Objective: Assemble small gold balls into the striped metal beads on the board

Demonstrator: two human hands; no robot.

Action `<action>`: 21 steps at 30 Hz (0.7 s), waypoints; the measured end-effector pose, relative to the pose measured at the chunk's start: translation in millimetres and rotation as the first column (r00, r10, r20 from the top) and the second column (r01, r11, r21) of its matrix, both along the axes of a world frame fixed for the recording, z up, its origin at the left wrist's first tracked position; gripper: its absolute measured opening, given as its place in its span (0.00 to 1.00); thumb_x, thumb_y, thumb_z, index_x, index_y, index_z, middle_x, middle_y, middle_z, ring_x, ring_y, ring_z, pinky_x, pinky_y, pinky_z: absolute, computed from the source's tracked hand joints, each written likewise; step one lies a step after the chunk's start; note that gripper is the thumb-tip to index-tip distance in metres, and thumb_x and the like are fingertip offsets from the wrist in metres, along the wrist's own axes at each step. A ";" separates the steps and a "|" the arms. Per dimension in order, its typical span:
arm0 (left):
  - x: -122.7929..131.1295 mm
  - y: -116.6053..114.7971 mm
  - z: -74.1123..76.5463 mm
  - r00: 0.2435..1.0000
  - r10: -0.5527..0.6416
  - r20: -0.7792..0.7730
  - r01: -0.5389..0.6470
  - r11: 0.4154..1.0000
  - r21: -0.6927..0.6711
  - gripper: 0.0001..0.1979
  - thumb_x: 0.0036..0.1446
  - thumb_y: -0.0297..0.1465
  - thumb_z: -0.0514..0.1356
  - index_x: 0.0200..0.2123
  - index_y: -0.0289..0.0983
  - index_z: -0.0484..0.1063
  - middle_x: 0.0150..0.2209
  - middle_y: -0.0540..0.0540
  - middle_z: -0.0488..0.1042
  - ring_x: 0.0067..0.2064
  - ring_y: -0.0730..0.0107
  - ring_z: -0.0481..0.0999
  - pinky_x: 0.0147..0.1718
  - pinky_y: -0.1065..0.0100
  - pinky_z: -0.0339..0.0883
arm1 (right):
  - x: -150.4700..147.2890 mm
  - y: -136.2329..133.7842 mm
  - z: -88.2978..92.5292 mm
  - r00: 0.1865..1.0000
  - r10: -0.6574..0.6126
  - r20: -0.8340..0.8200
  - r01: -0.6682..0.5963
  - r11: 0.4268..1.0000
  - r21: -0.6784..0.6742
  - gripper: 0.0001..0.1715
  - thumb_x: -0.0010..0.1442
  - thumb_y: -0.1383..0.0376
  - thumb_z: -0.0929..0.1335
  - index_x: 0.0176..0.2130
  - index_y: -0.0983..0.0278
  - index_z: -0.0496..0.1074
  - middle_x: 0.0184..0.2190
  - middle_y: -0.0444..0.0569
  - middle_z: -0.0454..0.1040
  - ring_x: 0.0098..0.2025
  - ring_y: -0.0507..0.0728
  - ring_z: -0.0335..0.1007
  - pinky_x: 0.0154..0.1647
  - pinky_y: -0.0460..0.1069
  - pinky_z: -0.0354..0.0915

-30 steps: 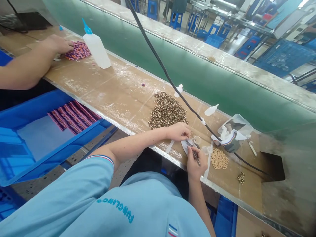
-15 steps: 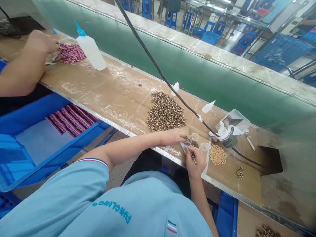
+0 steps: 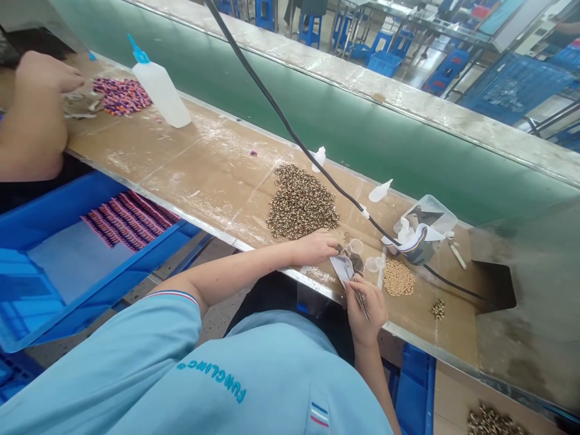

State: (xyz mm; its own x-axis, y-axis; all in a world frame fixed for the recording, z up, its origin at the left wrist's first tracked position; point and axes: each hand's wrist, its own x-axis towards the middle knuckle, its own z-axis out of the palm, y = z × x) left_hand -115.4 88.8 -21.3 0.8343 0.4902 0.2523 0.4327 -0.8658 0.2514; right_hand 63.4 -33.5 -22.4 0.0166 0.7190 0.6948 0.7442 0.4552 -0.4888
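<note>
My right hand (image 3: 367, 308) is closed around metal tweezers (image 3: 361, 299), whose tips point away from me over a small pale sheet (image 3: 339, 269). My left hand (image 3: 316, 246) rests at the near side of the table, just left of that sheet. Its fingers are curled together at a small dark piece; what they grip is too small to make out. Beyond the left hand spreads a big pile of shiny gold-brown beads (image 3: 301, 204). Small clear round cups (image 3: 356, 246) stand beyond the sheet, and tan beads (image 3: 399, 278) lie right of my right hand.
A black cable (image 3: 281, 112) slants across the table. At the back stand a bottle (image 3: 163, 93) and a clear tub (image 3: 435, 212). Another person's hand (image 3: 48, 72) is at the left near a purple-orange pile (image 3: 121, 95). A blue crate (image 3: 36, 241) sits below the table edge.
My right hand has moved right and slightly toward me with the tweezers, uncovering more of the pale sheet. My left hand stays almost in place. The other person's hand has moved left from the purple-orange pile.
</note>
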 end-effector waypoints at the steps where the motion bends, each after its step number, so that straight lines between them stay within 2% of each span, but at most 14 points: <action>1: -1.2 -1.0 0.6 1.000 0.002 0.005 -0.002 1.000 0.003 0.11 0.58 0.27 0.53 0.33 0.35 0.76 0.31 0.44 0.74 0.35 0.70 0.69 0.40 0.66 0.55 | 0.8 0.0 1.9 1.000 0.014 0.019 -0.014 1.000 0.014 0.04 0.55 0.68 0.70 0.35 0.60 0.74 0.36 0.47 0.77 0.38 0.54 0.75 0.41 0.50 0.70; 5: -4.2 -7.6 2.2 0.995 0.044 0.091 -0.046 0.999 0.024 0.11 0.57 0.27 0.52 0.37 0.33 0.75 0.34 0.43 0.74 0.35 0.69 0.69 0.41 0.65 0.56 | 1.4 7.4 9.5 0.995 0.015 0.099 -0.017 1.000 0.022 0.04 0.56 0.68 0.70 0.35 0.60 0.73 0.34 0.47 0.76 0.38 0.53 0.74 0.41 0.49 0.69; 10: 4.7 -15.6 0.7 0.975 0.132 0.179 -0.144 0.988 0.057 0.14 0.62 0.32 0.50 0.40 0.35 0.74 0.35 0.43 0.73 0.38 0.68 0.68 0.42 0.64 0.56 | -1.8 18.1 9.1 0.979 0.005 0.203 -0.025 0.995 0.094 0.05 0.56 0.71 0.70 0.36 0.62 0.72 0.29 0.46 0.77 0.31 0.51 0.71 0.37 0.47 0.66; 15: 11.9 -17.8 -5.8 0.988 0.034 0.154 -0.048 0.995 0.091 0.16 0.63 0.30 0.48 0.32 0.34 0.74 0.32 0.44 0.72 0.36 0.69 0.66 0.39 0.66 0.57 | -2.2 12.0 2.1 0.965 0.049 0.257 -0.082 0.990 0.119 0.10 0.54 0.74 0.70 0.38 0.64 0.71 0.27 0.46 0.76 0.30 0.52 0.70 0.36 0.48 0.66; 21: 9.8 -18.4 -10.1 0.987 -0.002 0.163 -0.017 0.994 0.112 0.16 0.64 0.29 0.47 0.32 0.33 0.73 0.32 0.43 0.72 0.35 0.68 0.66 0.37 0.66 0.58 | 4.3 -5.4 -0.1 0.977 0.099 0.192 -0.122 0.986 0.115 0.13 0.53 0.76 0.71 0.39 0.63 0.71 0.28 0.45 0.76 0.31 0.52 0.70 0.36 0.49 0.67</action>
State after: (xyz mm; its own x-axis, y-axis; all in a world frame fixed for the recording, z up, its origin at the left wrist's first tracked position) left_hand -105.6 70.4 -31.4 0.7739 0.4567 0.4387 0.4004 -0.8896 0.2197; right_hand 67.7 -38.9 -22.5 -0.1949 0.6163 0.7630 0.7579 0.5884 -0.2817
